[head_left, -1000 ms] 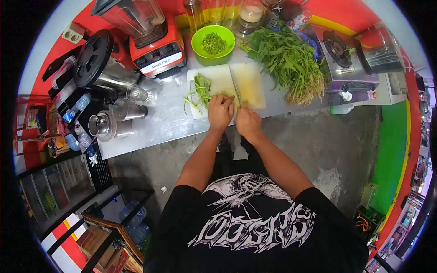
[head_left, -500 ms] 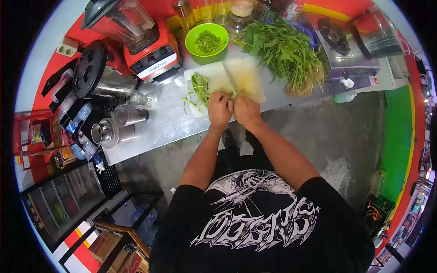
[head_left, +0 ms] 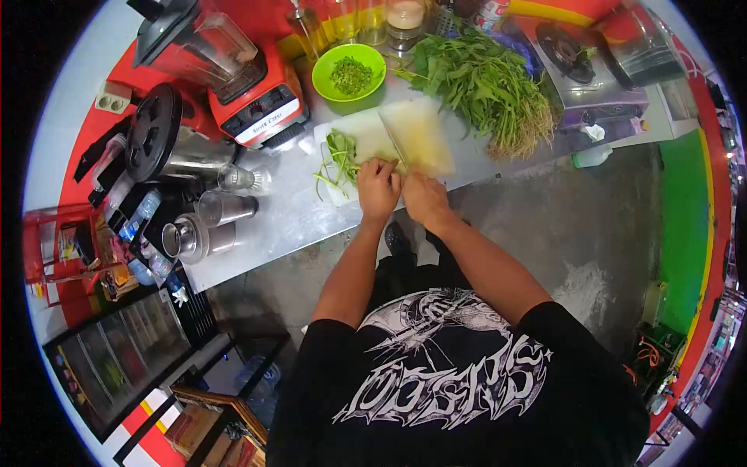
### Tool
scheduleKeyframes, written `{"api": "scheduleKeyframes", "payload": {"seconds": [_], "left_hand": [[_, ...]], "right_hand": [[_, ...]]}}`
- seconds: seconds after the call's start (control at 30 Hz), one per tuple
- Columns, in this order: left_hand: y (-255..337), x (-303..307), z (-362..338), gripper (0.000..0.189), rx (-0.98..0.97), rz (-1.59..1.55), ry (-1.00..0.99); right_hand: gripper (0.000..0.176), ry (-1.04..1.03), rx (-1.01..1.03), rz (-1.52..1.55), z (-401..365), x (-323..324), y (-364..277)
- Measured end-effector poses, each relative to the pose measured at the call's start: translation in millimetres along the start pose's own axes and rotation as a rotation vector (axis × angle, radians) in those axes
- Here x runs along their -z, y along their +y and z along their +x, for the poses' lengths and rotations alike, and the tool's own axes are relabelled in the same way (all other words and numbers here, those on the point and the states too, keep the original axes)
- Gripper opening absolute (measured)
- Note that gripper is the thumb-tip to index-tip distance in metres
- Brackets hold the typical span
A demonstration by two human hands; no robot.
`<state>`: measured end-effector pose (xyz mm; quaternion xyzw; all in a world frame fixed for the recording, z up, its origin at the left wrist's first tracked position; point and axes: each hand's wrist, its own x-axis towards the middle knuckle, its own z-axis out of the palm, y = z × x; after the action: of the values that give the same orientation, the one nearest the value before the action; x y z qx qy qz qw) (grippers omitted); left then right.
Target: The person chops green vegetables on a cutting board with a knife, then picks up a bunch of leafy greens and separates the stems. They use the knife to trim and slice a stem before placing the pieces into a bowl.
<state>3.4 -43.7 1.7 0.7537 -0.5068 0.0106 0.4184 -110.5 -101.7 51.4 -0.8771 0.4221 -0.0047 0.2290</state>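
A white cutting board (head_left: 434,149) with a yellowish stain lies on the metal table. My right hand (head_left: 425,199) is closed round the handle of a knife (head_left: 391,134), whose blade points away from me across the board. Close beside it, my left hand (head_left: 379,191) has its fingers curled on the stems of some leafy greens (head_left: 340,158). The leaves of these greens spread over the board's left side; the stem ends under my fingers are mostly hidden. Beyond the board stands a lime-green bowl (head_left: 348,95) with chopped greens (head_left: 352,75) in it.
A large bunch of rooted leafy greens (head_left: 484,89) lies right of the board, near a gas stove (head_left: 595,101). To the left are a red blender (head_left: 259,109), a metal jug with black lid (head_left: 191,148), a clear cup (head_left: 222,204) and a steel shaker (head_left: 189,236). The table's front edge (head_left: 264,254) is close to me.
The view has shifted slightly. My hands stay together at the board's near edge, and the knife and the greens keep nearly the same place.
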Motion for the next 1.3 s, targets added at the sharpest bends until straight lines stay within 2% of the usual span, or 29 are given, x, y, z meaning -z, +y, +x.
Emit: {"api": "scheduleKeyframes", "payload": {"seconds": [0.07, 0.13, 0.23, 0.33, 0.47, 0.6, 0.67, 0.8, 0.87, 0.93, 1.07, 1.13, 1.2, 1.3], "left_hand": [[-0.3, -1.7, 0.2, 0.023, -0.012, -0.002, 0.020], [-2.1, -2.0, 0.2, 0.024, -0.005, -0.035, 0.017], [-2.8, -0.6, 0.4, 0.024, -0.030, -0.001, 0.024], [-3.3, -1.0, 0.3, 0.022, 0.003, -0.030, 0.020], [-4.5, -2.6, 0.0, 0.022, 0.014, -0.021, 0.028], [-5.1, -1.0, -1.0, 0.022, 0.041, -0.055, -0.017], [-6.0, -1.8, -0.4, 0.022, 0.040, -0.061, -0.022], [-7.9, -2.9, -3.1, 0.024, 0.048, -0.032, -0.030], [-6.2, -1.9, -1.5, 0.024, 0.082, -0.056, -0.058], [-7.0, -3.4, -2.3, 0.024, 0.075, -0.057, -0.049], [-8.1, -5.3, -1.7, 0.023, 0.071, -0.072, -0.015], [-6.8, -4.3, -2.0, 0.021, 0.069, -0.100, 0.003], [-7.8, -3.2, 1.1, 0.020, 0.042, -0.088, 0.005], [-7.3, -3.1, 0.2, 0.017, 0.053, -0.126, 0.004]], "right_hand": [[0.027, -0.050, -0.082, 0.025, -2.1, -1.8, -2.2], [0.023, -0.083, 0.023, -0.028, 0.1, 0.3, 0.2], [0.022, -0.035, 0.068, 0.000, 8.4, 6.9, -0.9], [0.022, -0.037, -0.038, 0.008, 1.6, 6.5, -5.0], [0.023, -0.025, -0.011, 0.041, -1.0, -11.7, 2.8], [0.023, -0.034, 0.018, -0.008, 10.4, 2.8, -1.0], [0.022, -0.107, 0.033, -0.002, 5.8, 9.1, -2.4], [0.025, -0.105, -0.131, 0.036, -2.8, -4.2, -4.2], [0.025, -0.051, -0.069, 0.001, 2.4, -6.2, 0.8], [0.025, -0.177, 0.067, -0.097, 9.4, 11.1, -2.2], [0.021, -0.027, 0.098, -0.039, -1.5, 12.6, -6.8], [0.021, -0.068, -0.080, 0.030, -6.0, 7.5, -10.3], [0.020, -0.096, -0.079, 0.011, -0.3, 2.9, -5.9], [0.019, -0.037, 0.030, 0.037, 2.7, 5.4, -2.2]]}}
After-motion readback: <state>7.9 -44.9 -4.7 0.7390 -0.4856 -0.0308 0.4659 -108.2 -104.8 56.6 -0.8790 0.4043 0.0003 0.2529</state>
